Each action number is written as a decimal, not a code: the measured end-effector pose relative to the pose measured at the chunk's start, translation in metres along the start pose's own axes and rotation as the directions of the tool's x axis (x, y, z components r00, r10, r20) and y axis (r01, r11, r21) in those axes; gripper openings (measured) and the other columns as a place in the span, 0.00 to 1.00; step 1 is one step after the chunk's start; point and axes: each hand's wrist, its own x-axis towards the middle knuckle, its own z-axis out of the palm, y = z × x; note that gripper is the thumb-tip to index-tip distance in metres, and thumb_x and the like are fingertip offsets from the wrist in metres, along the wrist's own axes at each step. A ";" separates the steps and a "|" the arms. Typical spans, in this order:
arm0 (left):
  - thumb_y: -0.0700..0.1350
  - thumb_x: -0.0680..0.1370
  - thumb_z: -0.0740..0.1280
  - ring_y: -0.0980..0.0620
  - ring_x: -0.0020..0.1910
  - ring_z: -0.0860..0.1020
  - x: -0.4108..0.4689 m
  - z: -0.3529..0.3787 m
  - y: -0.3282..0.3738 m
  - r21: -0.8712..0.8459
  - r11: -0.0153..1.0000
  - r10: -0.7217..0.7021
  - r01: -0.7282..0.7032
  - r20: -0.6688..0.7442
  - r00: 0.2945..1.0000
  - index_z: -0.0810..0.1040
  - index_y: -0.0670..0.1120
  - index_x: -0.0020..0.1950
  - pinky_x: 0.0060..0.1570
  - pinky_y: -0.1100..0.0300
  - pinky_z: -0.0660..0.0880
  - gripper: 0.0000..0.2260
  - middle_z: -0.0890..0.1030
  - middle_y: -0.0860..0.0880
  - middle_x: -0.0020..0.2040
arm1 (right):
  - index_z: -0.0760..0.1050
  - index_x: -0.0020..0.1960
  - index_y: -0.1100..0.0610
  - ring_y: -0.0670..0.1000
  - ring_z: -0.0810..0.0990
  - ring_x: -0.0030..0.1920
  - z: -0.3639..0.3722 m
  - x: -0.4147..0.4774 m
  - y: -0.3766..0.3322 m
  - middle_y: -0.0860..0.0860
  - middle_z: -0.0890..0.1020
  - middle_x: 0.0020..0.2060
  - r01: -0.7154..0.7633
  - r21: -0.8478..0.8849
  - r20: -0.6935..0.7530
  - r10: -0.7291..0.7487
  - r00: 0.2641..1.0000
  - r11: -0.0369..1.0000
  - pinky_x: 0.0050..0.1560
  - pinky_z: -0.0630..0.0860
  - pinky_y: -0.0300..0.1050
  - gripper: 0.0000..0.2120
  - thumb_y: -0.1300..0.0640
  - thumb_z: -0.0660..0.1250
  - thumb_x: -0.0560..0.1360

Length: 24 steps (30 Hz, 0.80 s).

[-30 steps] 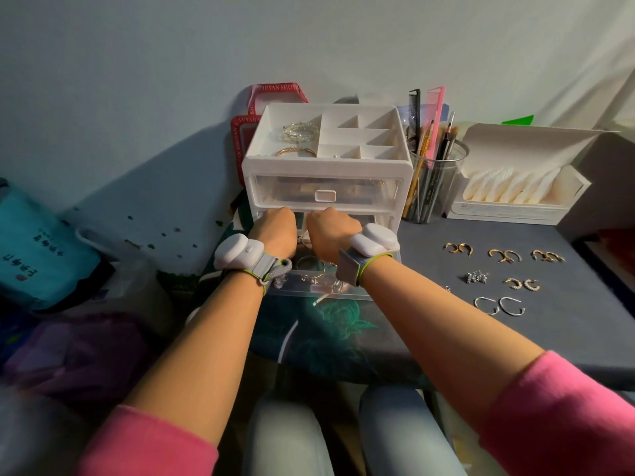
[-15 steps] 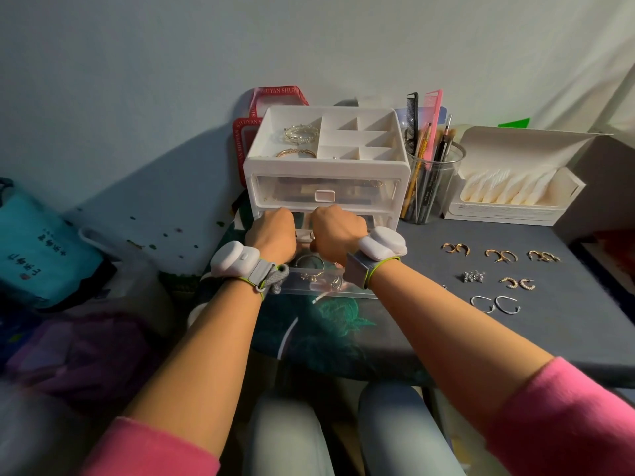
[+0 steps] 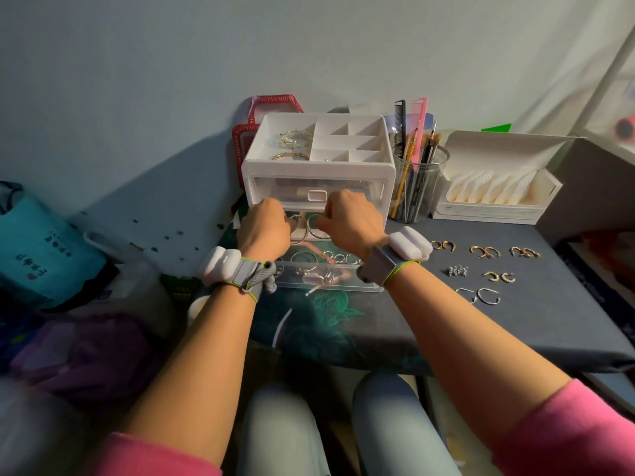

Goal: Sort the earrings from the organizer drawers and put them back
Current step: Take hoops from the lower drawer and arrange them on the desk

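two hands, left (image 3: 264, 225) and right (image 3: 350, 219), each pinch a hoop earring (image 3: 298, 228) with fingers together above the open drawer (image 3: 330, 276).

The grey desk (image 3: 515, 324) carries the organizer (image 3: 319, 173) at centre, a brush cup (image 3: 417, 187) and open box (image 3: 498, 197) to its right, and paired earrings (image 3: 484, 269) at right.

Both hands risen from open drawer (image 3: 330, 280), left hand (image 3: 264, 228) and right hand (image 3: 350, 219) each pinching hoop earring (image 3: 298, 228).
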 end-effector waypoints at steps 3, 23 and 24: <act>0.41 0.79 0.62 0.38 0.46 0.79 -0.007 -0.002 0.005 -0.048 0.999 -0.003 0.001 -0.039 0.999 0.78 0.38 0.49 0.43 0.51 0.75 0.07 0.82 0.40 0.49 | 0.78 0.49 0.61 0.62 0.79 0.49 -0.006 -0.005 0.008 0.59 0.81 0.49 -0.002 0.042 -0.053 0.005 0.999 0.999 0.45 0.74 0.49 0.12 0.52 0.67 0.73; 0.38 0.80 0.56 0.38 0.42 0.81 -0.032 0.020 0.024 -0.371 0.926 -0.112 0.074 -0.081 0.990 0.68 0.50 0.36 0.44 0.44 0.80 0.14 0.81 0.43 0.43 | 0.75 0.41 0.71 0.64 0.80 0.44 -0.005 -0.026 0.065 0.63 0.82 0.39 -0.156 0.413 -0.119 0.223 0.968 0.897 0.45 0.79 0.56 0.14 0.62 0.56 0.74; 0.38 0.80 0.56 0.38 0.41 0.81 -0.032 0.020 0.024 -0.375 0.924 -0.109 0.070 -0.082 0.991 0.69 0.50 0.36 0.44 0.44 0.80 0.14 0.81 0.43 0.42 | 0.75 0.43 0.71 0.64 0.80 0.45 -0.004 -0.025 0.068 0.63 0.82 0.39 -0.158 0.417 -0.121 0.228 0.966 0.895 0.46 0.79 0.57 0.14 0.62 0.56 0.74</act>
